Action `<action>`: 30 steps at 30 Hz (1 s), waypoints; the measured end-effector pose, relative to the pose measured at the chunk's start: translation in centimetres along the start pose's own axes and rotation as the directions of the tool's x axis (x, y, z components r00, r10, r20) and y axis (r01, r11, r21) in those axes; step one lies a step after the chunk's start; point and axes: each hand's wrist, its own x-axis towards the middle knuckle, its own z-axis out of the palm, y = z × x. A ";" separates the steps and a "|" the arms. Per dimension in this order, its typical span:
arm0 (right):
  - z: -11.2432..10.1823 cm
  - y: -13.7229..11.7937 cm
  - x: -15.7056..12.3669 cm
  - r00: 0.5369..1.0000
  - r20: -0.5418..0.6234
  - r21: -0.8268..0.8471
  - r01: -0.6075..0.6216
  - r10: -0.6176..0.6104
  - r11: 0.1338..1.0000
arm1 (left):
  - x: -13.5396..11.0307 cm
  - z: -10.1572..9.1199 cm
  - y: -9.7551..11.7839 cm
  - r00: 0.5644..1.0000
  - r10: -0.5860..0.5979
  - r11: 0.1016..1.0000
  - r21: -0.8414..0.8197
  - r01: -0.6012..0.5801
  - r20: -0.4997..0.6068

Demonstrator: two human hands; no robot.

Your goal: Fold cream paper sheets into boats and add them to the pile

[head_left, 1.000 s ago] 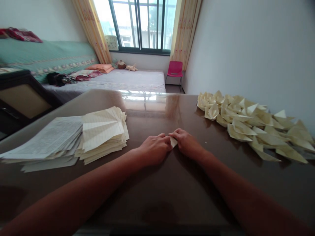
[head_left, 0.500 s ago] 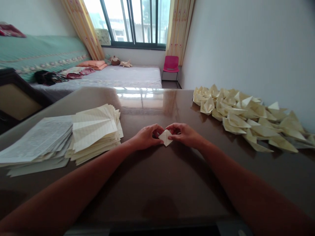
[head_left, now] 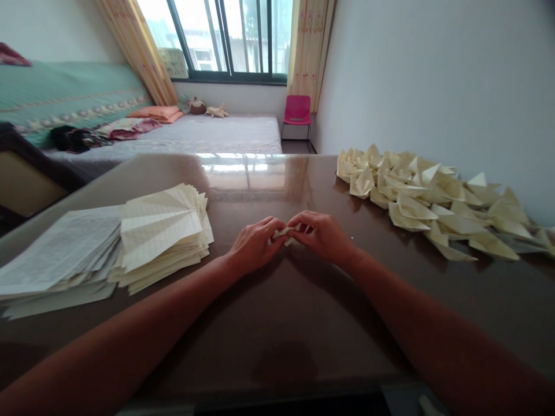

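A small folded paper (head_left: 288, 232), cream in colour, is pinched between both hands above the middle of the brown table. My left hand (head_left: 259, 241) grips its left side with thumb and fingers. From the other side, my right hand (head_left: 318, 232) holds it with thumb and fingertips. Most of the paper is hidden behind the fingers; only a narrow edge and a small corner show. Away to the right lies a group of folded paper boats (head_left: 416, 190).
On the left of the glossy table (head_left: 243, 346) are a stack of cream paper sheets (head_left: 162, 228) and a stack of printed sheets (head_left: 65, 248). Beyond the table's far edge stand a bed (head_left: 229, 133) and a pink chair (head_left: 297, 111). A white wall runs along the right.
The folded paper, earlier a flat diamond facing me, has been tipped so it shows mostly edge-on. My fingers have closed further over it. The whole view has shifted slightly.
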 end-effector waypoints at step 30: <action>0.0 0.6 0.4 0.995 0.012 0.052 -0.103 0.103 0.993 | 0.0 0.2 0.3 0.997 -0.014 0.995 0.095 0.021 -0.071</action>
